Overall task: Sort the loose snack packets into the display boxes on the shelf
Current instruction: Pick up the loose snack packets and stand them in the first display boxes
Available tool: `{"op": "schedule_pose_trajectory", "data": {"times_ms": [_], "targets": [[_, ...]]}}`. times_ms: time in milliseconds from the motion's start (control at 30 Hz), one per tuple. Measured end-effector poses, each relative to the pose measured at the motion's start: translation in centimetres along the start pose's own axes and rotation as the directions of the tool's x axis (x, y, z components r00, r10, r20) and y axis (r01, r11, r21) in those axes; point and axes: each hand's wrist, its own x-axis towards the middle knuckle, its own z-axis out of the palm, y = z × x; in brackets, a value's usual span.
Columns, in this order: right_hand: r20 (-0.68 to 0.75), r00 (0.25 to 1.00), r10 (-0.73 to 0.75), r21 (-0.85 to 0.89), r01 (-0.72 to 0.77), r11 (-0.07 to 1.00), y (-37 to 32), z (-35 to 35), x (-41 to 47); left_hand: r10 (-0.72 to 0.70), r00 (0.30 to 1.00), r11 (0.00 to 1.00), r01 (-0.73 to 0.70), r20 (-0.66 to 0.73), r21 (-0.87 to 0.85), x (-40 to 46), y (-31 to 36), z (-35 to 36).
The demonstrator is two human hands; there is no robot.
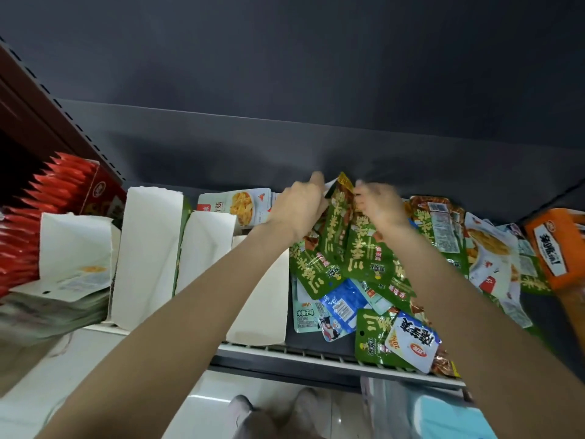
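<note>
While both arms reach over the shelf edge (316,351), the left hand (297,205) and the right hand (378,202) meet at the back of the shelf, each pinching a side of one green packet (337,213) that stands raised above the heap. The left fingers curl round its left edge and the right fingers grip its right edge near the top; the right hand is blurred, so the exact lie of its fingers cannot be told. Below the held packet lies a loose pile of green packets (357,264), spreading toward the front edge. Among them lie a blue packet (340,307), a pale teal packet (305,316) and a white packet (411,342) with blue characters, the last resting on a green one at the shelf lip. More packets lie farther right, some white with a picture of food (489,248), beside an orange box (560,251).

Left of the pile stand white display boxes (148,251) in a row, their plain flaps turned up. Behind them stands a stack of white packets (240,204) upright at the back. At far left a red box (101,193) holds red packets (53,185) on end, and a white box (74,248) in front of it holds flat pale packets. Floor tiles (95,359) show below the shelf.
</note>
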Motion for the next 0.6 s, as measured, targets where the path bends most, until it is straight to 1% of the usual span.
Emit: {"op": "schedule_pose_trajectory", "data": {"times_ms": [33, 67, 100, 133, 200, 233, 300, 333, 400, 467, 500, 533, 567, 600], "targets": [[0.123, 0.983, 0.133, 0.217, -0.157, 0.963, -0.5, -0.2, -0.3, 0.030, 0.999, 0.999, -0.030, -0.030, -0.021, -0.2, 0.1, -0.3], [0.252, 0.946, 0.205, 0.372, -0.290, 0.882, -0.9, -0.3, -0.7, 0.056, 0.997, 0.998, -0.057, -0.057, -0.029, -0.5, 0.2, -0.6], [0.348, 0.910, 0.226, 0.451, -0.374, 0.810, -1.1, -0.3, -1.1, 0.081, 0.994, 0.996, -0.084, -0.080, -0.033, -0.8, 0.2, -0.8], [0.398, 0.890, 0.222, 0.507, -0.415, 0.756, -1.1, -0.3, -1.5, 0.109, 0.989, 0.993, -0.113, -0.095, -0.033, -1.2, 0.1, -1.0], [0.434, 0.884, 0.172, 0.630, -0.435, 0.644, -1.3, -0.2, -2.4, 0.170, 0.980, 0.981, -0.179, -0.107, -0.080, -2.3, -0.3, -1.4], [0.434, 0.890, 0.141, 0.695, -0.430, 0.576, -1.6, -0.2, -3.1, 0.205, 0.972, 0.966, -0.220, -0.118, -0.133, -2.9, -0.7, -1.6], [0.390, 0.916, 0.094, 0.772, -0.381, 0.509, -2.2, 0.0, -4.2, 0.268, 0.951, 0.926, -0.298, -0.152, -0.231, -4.1, -1.6, -2.2], [0.353, 0.932, 0.081, 0.784, -0.342, 0.518, -2.5, 0.1, -4.6, 0.273, 0.945, 0.913, -0.313, -0.179, -0.263, -4.6, -2.1, -2.5], [0.289, 0.957, 0.038, 0.766, -0.255, 0.591, -3.5, 0.8, -6.1, 0.201, 0.947, 0.913, -0.273, -0.249, -0.303, -5.7, -3.4, -3.5], [0.261, 0.965, -0.007, 0.749, -0.198, 0.632, -4.4, 1.8, -7.5, 0.022, 0.955, 0.920, -0.135, -0.297, -0.368, -6.5, -4.3, -4.6], [0.250, 0.968, -0.026, 0.748, -0.176, 0.640, -5.0, 2.6, -8.5, -0.081, 0.949, 0.906, -0.057, -0.305, -0.419, -7.2, -4.8, -5.6], [0.239, 0.970, -0.049, 0.741, -0.149, 0.654, -5.6, 3.4, -9.4, -0.169, 0.939, 0.874, 0.003, -0.299, -0.486, -7.8, -5.5, -6.5], [0.234, 0.969, -0.077, 0.732, -0.124, 0.670, -6.3, 4.4, -10.5, -0.235, 0.931, 0.820, 0.035, -0.280, -0.571, -8.5, -6.3, -7.5], [0.231, 0.967, -0.106, 0.719, -0.097, 0.688, -6.9, 5.5, -11.5, -0.271, 0.928, 0.756, 0.040, -0.256, -0.654, -9.4, -7.2, -8.5]]}}
